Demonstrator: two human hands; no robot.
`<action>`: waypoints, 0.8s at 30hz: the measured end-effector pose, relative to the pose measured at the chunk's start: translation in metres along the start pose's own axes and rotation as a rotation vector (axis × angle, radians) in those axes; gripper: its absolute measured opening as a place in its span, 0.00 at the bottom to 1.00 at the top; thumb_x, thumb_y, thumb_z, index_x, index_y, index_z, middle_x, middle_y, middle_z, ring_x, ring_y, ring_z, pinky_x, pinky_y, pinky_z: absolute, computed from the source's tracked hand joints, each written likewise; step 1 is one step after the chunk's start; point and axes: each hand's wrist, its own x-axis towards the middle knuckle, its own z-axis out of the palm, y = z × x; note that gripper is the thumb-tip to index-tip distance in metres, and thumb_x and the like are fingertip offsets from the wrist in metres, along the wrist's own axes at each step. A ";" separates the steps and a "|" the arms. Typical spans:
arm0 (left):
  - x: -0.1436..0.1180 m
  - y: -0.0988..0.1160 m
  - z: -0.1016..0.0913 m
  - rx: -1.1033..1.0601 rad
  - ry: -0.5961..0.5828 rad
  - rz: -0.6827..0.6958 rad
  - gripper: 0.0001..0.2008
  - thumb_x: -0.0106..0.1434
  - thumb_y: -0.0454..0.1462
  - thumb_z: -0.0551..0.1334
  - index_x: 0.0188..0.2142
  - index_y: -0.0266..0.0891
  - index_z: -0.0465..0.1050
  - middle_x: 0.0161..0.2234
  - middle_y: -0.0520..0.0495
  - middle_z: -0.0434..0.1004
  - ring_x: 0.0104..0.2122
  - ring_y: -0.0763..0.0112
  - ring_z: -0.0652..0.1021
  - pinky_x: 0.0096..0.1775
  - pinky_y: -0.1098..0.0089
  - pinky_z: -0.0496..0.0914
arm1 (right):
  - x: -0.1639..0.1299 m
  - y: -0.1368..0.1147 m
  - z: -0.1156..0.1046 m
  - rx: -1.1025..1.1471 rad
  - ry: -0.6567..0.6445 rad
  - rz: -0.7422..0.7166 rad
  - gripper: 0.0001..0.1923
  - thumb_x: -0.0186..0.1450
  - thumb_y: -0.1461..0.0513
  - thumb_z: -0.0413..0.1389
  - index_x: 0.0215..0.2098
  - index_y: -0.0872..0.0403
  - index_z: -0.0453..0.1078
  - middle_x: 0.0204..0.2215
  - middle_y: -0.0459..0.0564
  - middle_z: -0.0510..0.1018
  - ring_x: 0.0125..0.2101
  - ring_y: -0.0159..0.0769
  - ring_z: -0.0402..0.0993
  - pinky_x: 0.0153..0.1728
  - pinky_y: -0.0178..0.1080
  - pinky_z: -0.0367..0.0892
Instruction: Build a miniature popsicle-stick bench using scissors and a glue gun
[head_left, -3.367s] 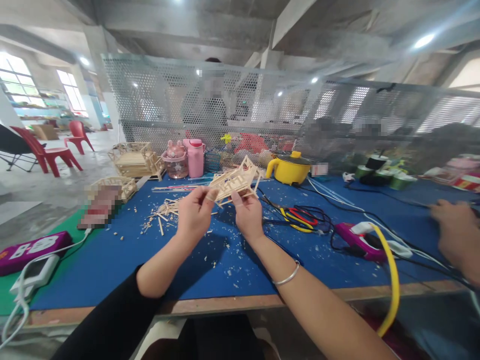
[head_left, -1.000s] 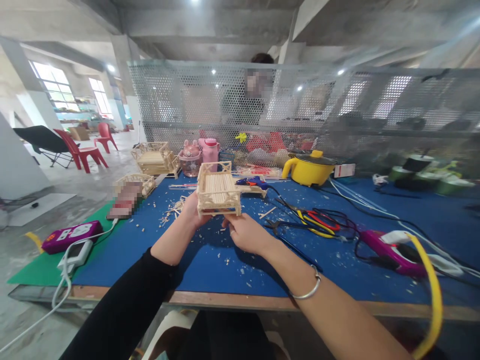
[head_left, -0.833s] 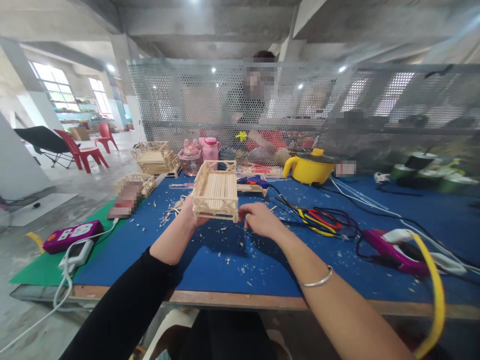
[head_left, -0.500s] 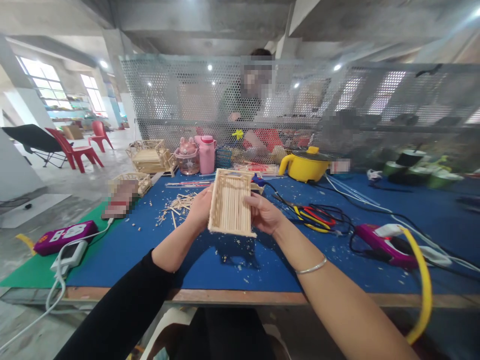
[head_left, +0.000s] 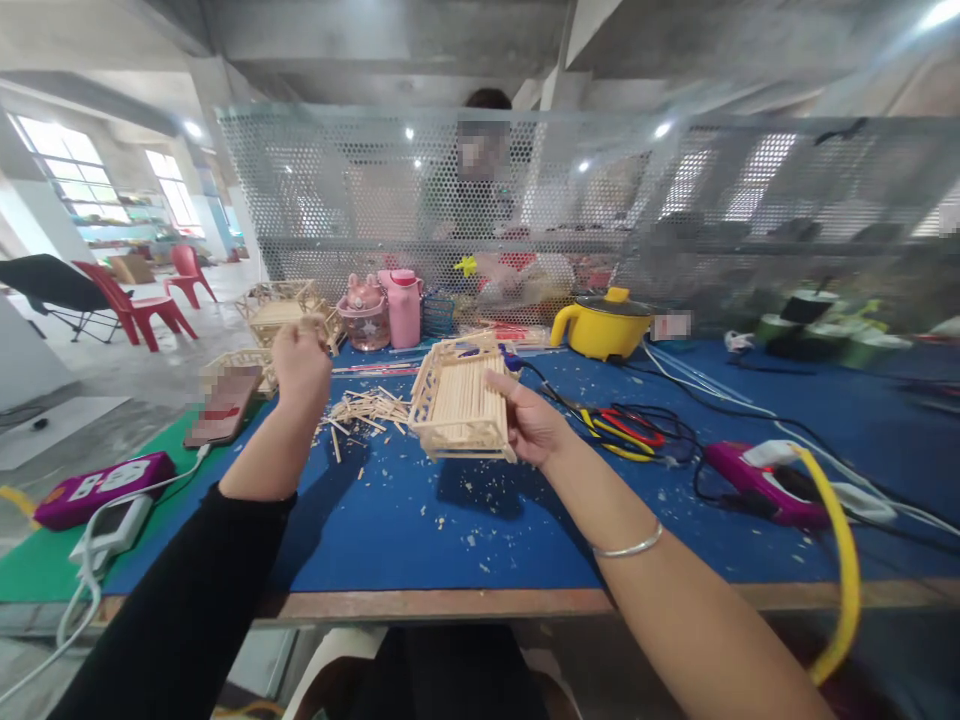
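Observation:
My right hand (head_left: 529, 424) holds a small bed-like frame of wooden sticks (head_left: 459, 404) by its right side, tilted above the blue mat (head_left: 450, 510). My left hand (head_left: 301, 362) is raised to the left of it, fingers curled in a loose fist, apart from the frame; nothing shows in it. A heap of loose wooden sticks (head_left: 369, 409) lies on the mat between the two hands.
More stick models (head_left: 279, 312) stand at the back left beside pink bottles (head_left: 404, 306). A yellow pot (head_left: 600, 325), pliers with red and yellow handles (head_left: 626, 427), a purple glue gun (head_left: 757, 478), cables, a purple power strip (head_left: 94, 486). A person sits behind the mesh screen (head_left: 525, 200).
My left hand has let go of the stick frame and moved up and left. The frame stays in my right hand alone, tilted flatter than half a second ago.

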 end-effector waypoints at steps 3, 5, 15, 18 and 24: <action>-0.011 0.014 0.017 0.104 -0.333 0.049 0.15 0.60 0.47 0.57 0.32 0.38 0.72 0.16 0.57 0.58 0.15 0.79 0.58 0.18 0.75 0.52 | -0.003 -0.002 0.003 -0.023 -0.002 0.062 0.17 0.65 0.58 0.51 0.46 0.61 0.70 0.20 0.50 0.79 0.11 0.26 0.67 0.06 0.24 0.55; -0.024 0.025 0.028 0.224 -0.487 0.194 0.15 0.59 0.47 0.59 0.33 0.38 0.75 0.19 0.53 0.68 0.19 0.76 0.66 0.23 0.74 0.60 | -0.005 -0.002 0.005 -0.033 0.014 0.084 0.15 0.65 0.59 0.51 0.43 0.62 0.71 0.17 0.49 0.77 0.09 0.24 0.64 0.05 0.24 0.54; -0.045 0.058 0.040 0.672 -0.781 0.742 0.06 0.56 0.39 0.62 0.28 0.41 0.77 0.24 0.47 0.73 0.30 0.65 0.75 0.28 0.70 0.61 | -0.002 0.009 0.004 -0.122 -0.009 -0.039 0.12 0.59 0.57 0.58 0.35 0.59 0.72 0.19 0.46 0.76 0.10 0.22 0.63 0.05 0.23 0.53; -0.048 0.057 0.045 0.745 -0.771 0.752 0.06 0.56 0.36 0.62 0.24 0.39 0.75 0.21 0.47 0.70 0.27 0.67 0.73 0.26 0.71 0.58 | -0.002 0.010 0.005 -0.158 0.004 -0.060 0.12 0.58 0.56 0.59 0.32 0.59 0.72 0.16 0.45 0.74 0.09 0.21 0.59 0.04 0.24 0.50; -0.055 0.056 0.054 0.708 -0.782 0.639 0.09 0.54 0.34 0.62 0.19 0.38 0.70 0.19 0.48 0.67 0.27 0.68 0.72 0.27 0.71 0.57 | -0.003 0.011 0.007 -0.210 0.028 -0.077 0.12 0.57 0.56 0.59 0.29 0.59 0.71 0.14 0.45 0.73 0.09 0.21 0.57 0.05 0.23 0.49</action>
